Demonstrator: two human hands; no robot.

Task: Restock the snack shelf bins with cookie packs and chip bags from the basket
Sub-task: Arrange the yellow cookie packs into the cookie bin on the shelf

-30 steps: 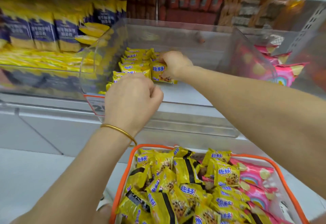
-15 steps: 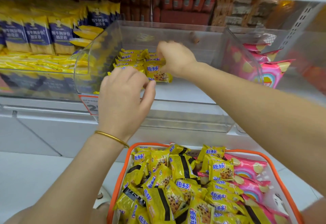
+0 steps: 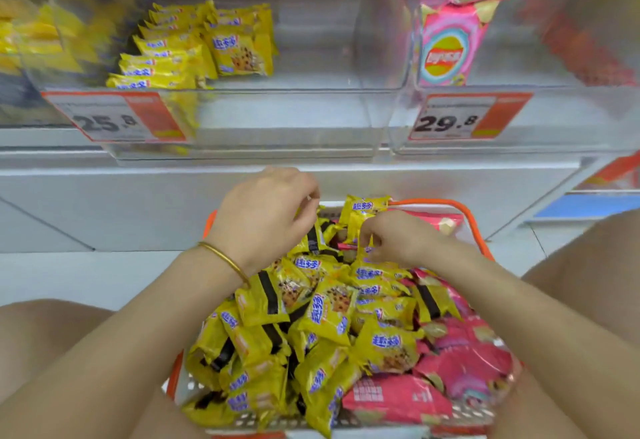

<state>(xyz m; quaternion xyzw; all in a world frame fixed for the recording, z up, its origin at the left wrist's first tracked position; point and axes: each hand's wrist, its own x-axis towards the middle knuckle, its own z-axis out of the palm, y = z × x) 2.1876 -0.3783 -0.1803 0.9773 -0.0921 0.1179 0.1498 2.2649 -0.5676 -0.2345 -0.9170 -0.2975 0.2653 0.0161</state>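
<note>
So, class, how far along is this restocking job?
Done: some cookie packs sit in the left bin, chip bags in the right bin. In hand: right hand pinches a pack in the basket, left hand beside it. Left: the basket is heaped full.

Two hands, left hand [image 3: 263, 217] and right hand [image 3: 398, 238], and one gold bangle [image 3: 225, 258]. One orange-rimmed basket [image 3: 446, 202]. Two clear bins plainly seen, middle bin [image 3: 311, 120] and right bin [image 3: 554, 120]; two readable price tags, 25.8 tag [image 3: 114, 116] and 29.8 tag [image 3: 467, 116]. Yellow cookie packs [image 3: 329, 314]: well over a dozen heaped in the basket, too tangled for an exact count, and roughly ten more in the middle bin. Pink chip bags [image 3: 464, 362]: at least three in the basket, at least two in the right bin
</note>
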